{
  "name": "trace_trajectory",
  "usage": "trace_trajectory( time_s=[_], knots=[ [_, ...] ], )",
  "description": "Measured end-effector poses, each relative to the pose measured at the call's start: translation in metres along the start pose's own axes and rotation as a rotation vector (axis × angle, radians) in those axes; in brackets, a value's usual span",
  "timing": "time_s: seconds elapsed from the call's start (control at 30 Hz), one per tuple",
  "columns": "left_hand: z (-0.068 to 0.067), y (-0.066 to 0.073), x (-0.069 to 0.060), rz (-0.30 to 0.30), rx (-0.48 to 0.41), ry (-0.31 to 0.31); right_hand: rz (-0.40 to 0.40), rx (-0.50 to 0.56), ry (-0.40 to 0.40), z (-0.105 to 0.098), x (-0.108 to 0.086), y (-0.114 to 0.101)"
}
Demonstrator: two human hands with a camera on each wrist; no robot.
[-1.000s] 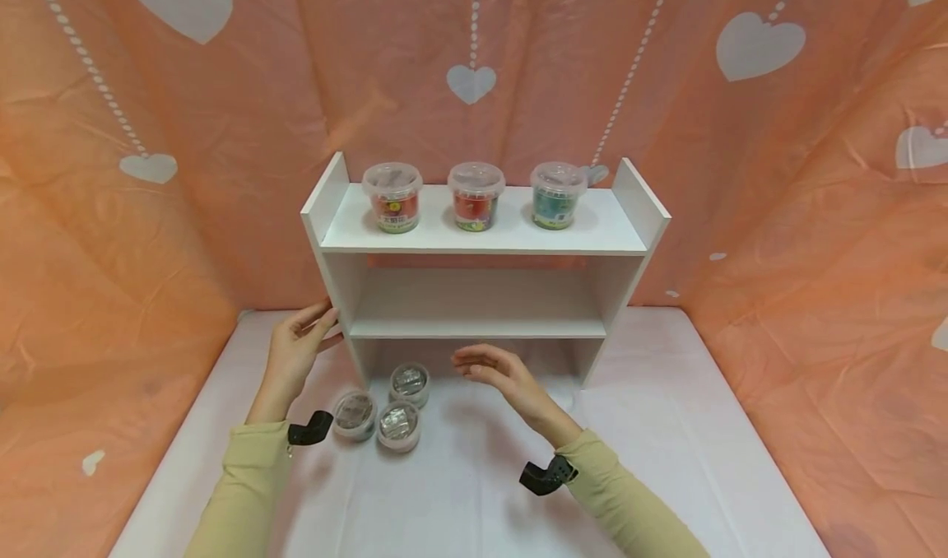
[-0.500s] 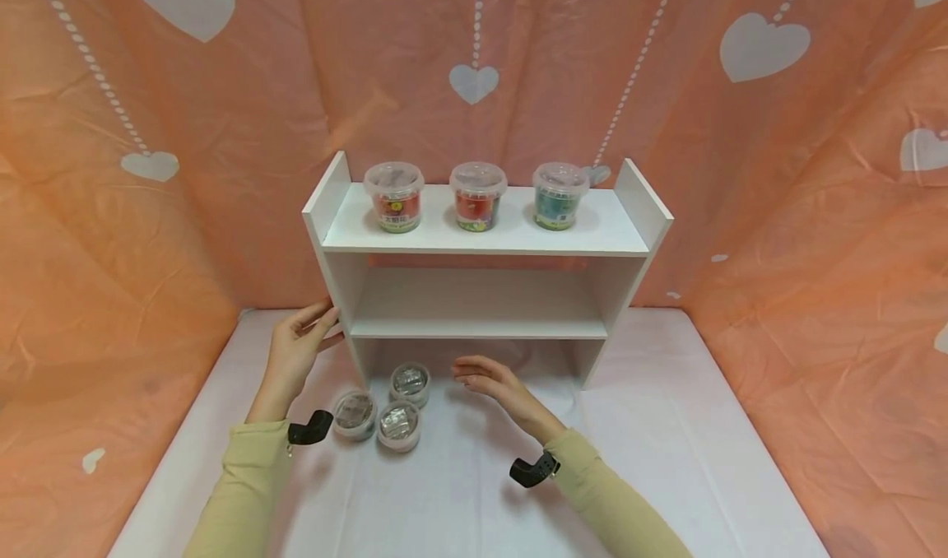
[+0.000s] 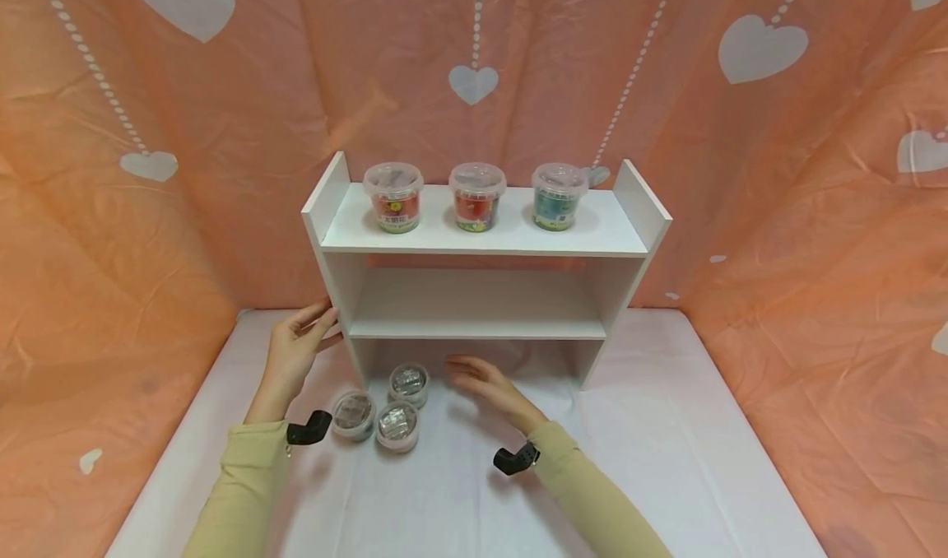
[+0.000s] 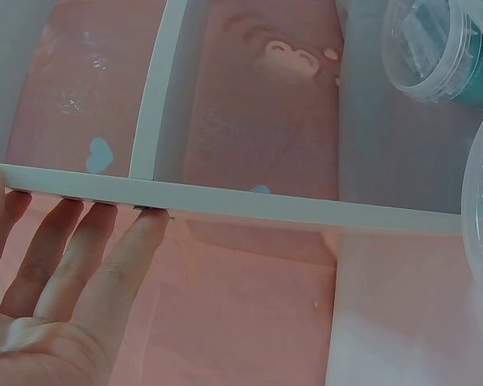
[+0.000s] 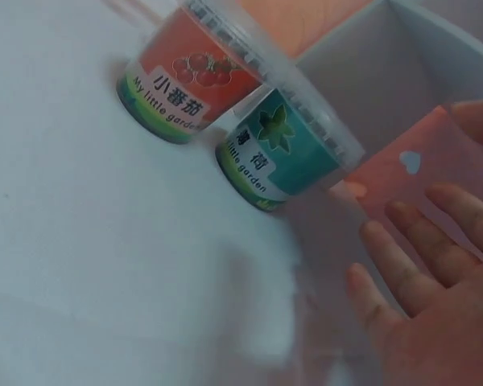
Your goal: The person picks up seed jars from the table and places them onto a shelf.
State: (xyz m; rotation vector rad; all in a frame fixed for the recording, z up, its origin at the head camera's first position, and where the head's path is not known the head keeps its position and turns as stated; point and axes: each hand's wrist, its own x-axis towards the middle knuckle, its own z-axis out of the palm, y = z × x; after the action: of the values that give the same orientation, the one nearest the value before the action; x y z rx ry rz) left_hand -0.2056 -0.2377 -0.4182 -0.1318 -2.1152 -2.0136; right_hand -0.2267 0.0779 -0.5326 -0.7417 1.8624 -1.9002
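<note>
My left hand [image 3: 295,352] rests its fingertips against the outer left side of a white shelf unit [image 3: 477,331]. Its fingers [image 4: 92,281] lie fairly straight along the panel edge in the left wrist view. My right hand [image 3: 492,387] hovers before the bottom compartment with fingers extended, holding nothing. To its left on the table stand three lidded plastic tubs: one at the left [image 3: 353,415], a back one [image 3: 409,383] and a front one [image 3: 397,426]. In the right wrist view, a red-labelled tub [image 5: 197,76] and a green-labelled tub [image 5: 278,149] stand upright, apart from my right hand [image 5: 435,281].
On the top shelf stand a red-labelled tub [image 3: 395,204] at the left, another red-labelled tub [image 3: 476,204] in the middle and a teal-labelled tub [image 3: 557,202] at the right. A white cloth covers the table [image 3: 666,426]. An orange curtain [image 3: 244,130] with hearts hangs behind.
My right hand has moved lower and slightly left, closer to the tubs on the table. The left hand stays against the shelf's side, and the tubs have not moved.
</note>
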Motion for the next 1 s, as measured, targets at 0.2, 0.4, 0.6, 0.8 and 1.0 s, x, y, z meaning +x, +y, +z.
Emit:
trace_trajectory(
  time_s=[0.2, 0.4, 0.6, 0.8, 1.0],
  knots=[
    [-0.001, -0.001, -0.001, -0.015, 0.001, 0.008, -0.040, 0.045, -0.091, 0.003, 0.009, 0.009],
    [-0.001, -0.001, -0.002, -0.018, 0.005, 0.007, -0.047, 0.026, -0.100, 0.006, 0.014, 0.014],
    [-0.001, 0.000, -0.001, -0.015, 0.002, 0.007, -0.043, 0.017, -0.107, 0.012, 0.019, 0.018],
    [-0.001, -0.001, 0.000, -0.013, -0.013, -0.002, 0.011, 0.010, -0.087, 0.018, 0.021, 0.023],
    [0.000, -0.002, 0.001, 0.001, -0.015, -0.005, 0.025, 0.025, -0.091, 0.023, 0.024, 0.019]
  ],
)
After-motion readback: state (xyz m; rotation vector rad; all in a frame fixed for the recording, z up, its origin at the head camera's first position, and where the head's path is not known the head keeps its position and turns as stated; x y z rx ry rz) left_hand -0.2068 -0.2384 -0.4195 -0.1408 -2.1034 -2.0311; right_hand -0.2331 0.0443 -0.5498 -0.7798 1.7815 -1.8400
